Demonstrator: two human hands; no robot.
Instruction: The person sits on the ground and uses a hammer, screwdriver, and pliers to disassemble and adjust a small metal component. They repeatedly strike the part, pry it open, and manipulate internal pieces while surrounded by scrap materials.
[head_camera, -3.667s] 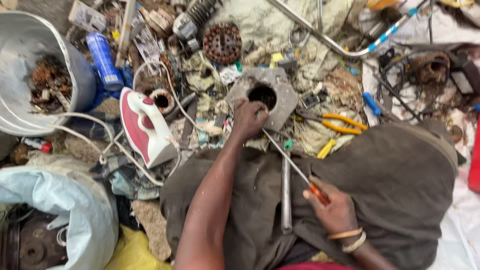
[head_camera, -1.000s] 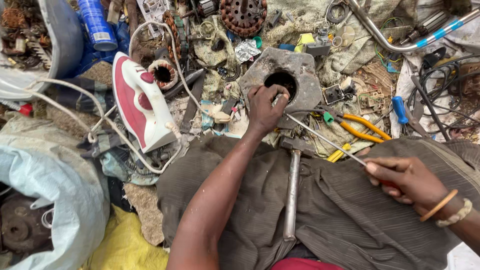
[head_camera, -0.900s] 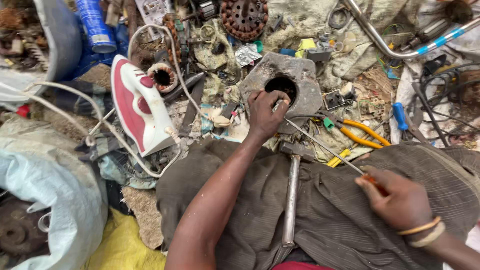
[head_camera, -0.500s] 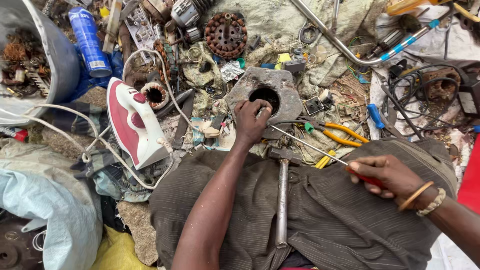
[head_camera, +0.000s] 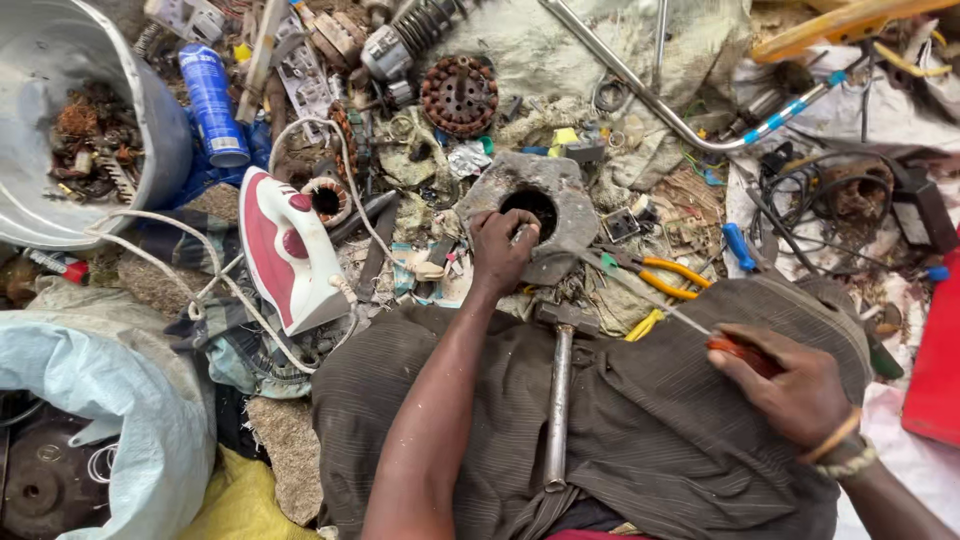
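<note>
Scrap-strewn ground: left hand (head_camera: 500, 245) clasps grey metal housing (head_camera: 545, 205); right hand (head_camera: 790, 385) grips screwdriver (head_camera: 650, 305), shaft slanting far-left toward that housing.

view: a single head camera, worn by the person, with no second view to overlap it
direction: looks steeply down over the lap onto the cluttered ground
landmark: grey metal housing (head_camera: 540, 215), just above the middle of the frame
nearness: close; the lap and both forearms fill the lower edge below the housing
spread: a metal bucket (head_camera: 150, 130) at far left of the housing, a red panel (head_camera: 935, 370) at far right
</note>
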